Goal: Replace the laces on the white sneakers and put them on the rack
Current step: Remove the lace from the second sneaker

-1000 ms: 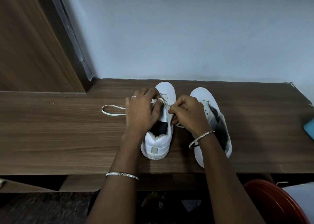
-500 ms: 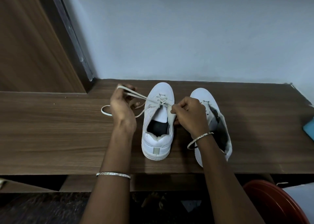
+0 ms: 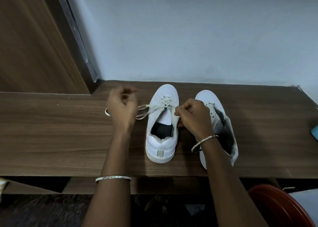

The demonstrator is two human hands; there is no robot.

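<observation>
We see the laced sneaker (image 3: 161, 140) standing upright on the wooden shelf (image 3: 51, 132), toe to the wall (image 3: 189, 37), directly between the two hands. The right hand (image 3: 194, 116) has its fingers curled tight and pinches the right edge of that shoe's upper beside the tongue, just below the criss-crossed lace (image 3: 165, 100). Two flat, pale strands of the lace run off the shoe's left side towards the left hand (image 3: 122, 109), and a loop of it shows on the shelf beyond that hand. The left hand is blurred, its fingers loosely bent, and we cannot tell whether it holds the strands or merely hangs above them. The second sneaker (image 3: 211, 106) lies just right of the right hand, tipped onto its side, its eyelets bare and its dark lining showing. Both shoes are smooth white, leather-like, with thick rubbery soles and rounded toes; the laced one has a small grey tab on the heel. The shelf is brown with a straight printed grain. A thin, glittering metal bangle circles each wrist, the left bangle (image 3: 113, 178) and the right bangle (image 3: 203, 141). A glossy red tub (image 3: 284, 209) sits at lower right.
</observation>
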